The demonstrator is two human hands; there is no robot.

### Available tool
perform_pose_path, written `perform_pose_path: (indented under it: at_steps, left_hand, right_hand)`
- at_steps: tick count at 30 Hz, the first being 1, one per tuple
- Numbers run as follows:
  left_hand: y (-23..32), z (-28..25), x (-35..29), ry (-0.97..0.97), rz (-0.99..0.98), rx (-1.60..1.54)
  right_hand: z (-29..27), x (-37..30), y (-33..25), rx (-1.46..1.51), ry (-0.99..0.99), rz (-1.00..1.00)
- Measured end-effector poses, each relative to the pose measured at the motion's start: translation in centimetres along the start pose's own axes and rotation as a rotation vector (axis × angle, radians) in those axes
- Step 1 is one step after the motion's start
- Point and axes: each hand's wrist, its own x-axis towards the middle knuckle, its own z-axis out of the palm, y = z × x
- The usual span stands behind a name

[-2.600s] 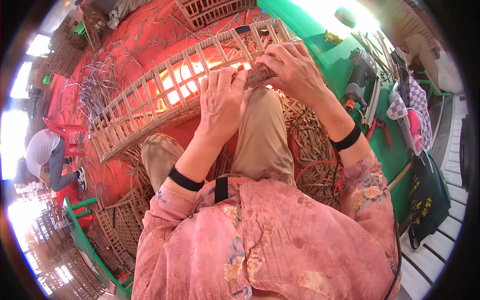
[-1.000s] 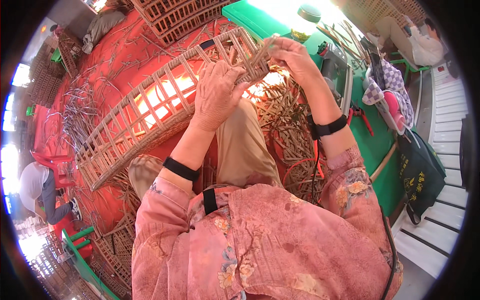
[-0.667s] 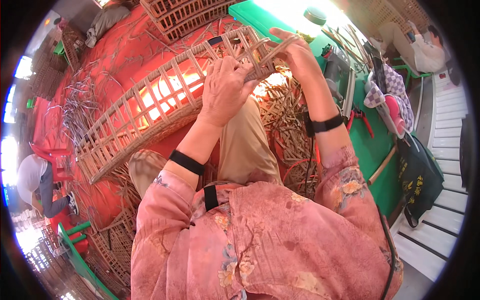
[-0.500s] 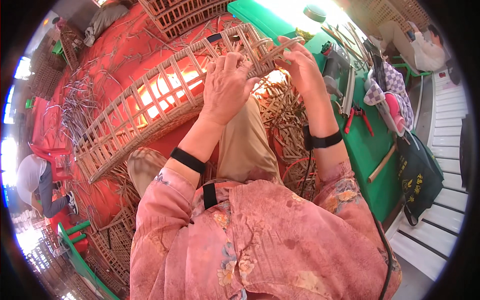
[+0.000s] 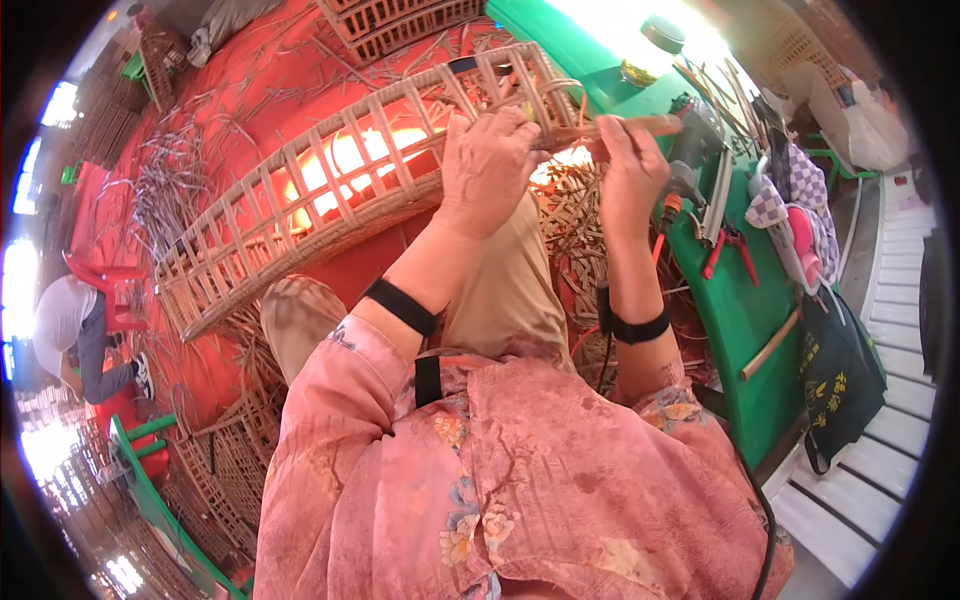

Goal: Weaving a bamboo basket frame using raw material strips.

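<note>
A long woven rattan frame (image 5: 300, 190), with open slats along its side, lies slantwise across my lap. My left hand (image 5: 488, 165) is closed on its right end, fingers curled over the strands. A brown wooden-looking stick (image 5: 655, 125) is pinched between the thumb and fingers of my right hand (image 5: 632, 175). The stick lies nearly level, and its left end reaches the frame's end beside my left fingers. Whether its tip passes between the strands is hidden by my fingers.
A green bench (image 5: 745, 320) on the right bears red-handled pliers (image 5: 735, 250), a power tool (image 5: 685, 175), a jar (image 5: 640, 70) and a short wooden stick (image 5: 770, 345). Cane scraps (image 5: 170, 190) litter the red floor. Stacked baskets (image 5: 400, 25) stand ahead. Two people sit farther off.
My right hand has gone from the strands at the frame's end to gripping the brown stick. My left hand and the frame's right end have shifted slightly right.
</note>
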Motion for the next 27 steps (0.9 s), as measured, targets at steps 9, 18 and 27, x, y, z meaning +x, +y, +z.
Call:
perform_pose_path:
  at_steps: [9,18,27]
  left_hand:
    - [-0.3,1.2,-0.5,-0.011,0.173,0.182]
    - [-0.3,0.1,-1.8,0.087,0.127,0.204]
    - [-2.9,-4.0,-6.2,0.138,-0.008,0.048]
  right_hand:
    - [-2.8,0.3,3.5,0.284,0.188,0.394]
    - [-4.5,2.4,6.9,0.300,-0.028,0.584]
    - [1.4,-3.5,-2.4,-0.481,-0.259,-0.235]
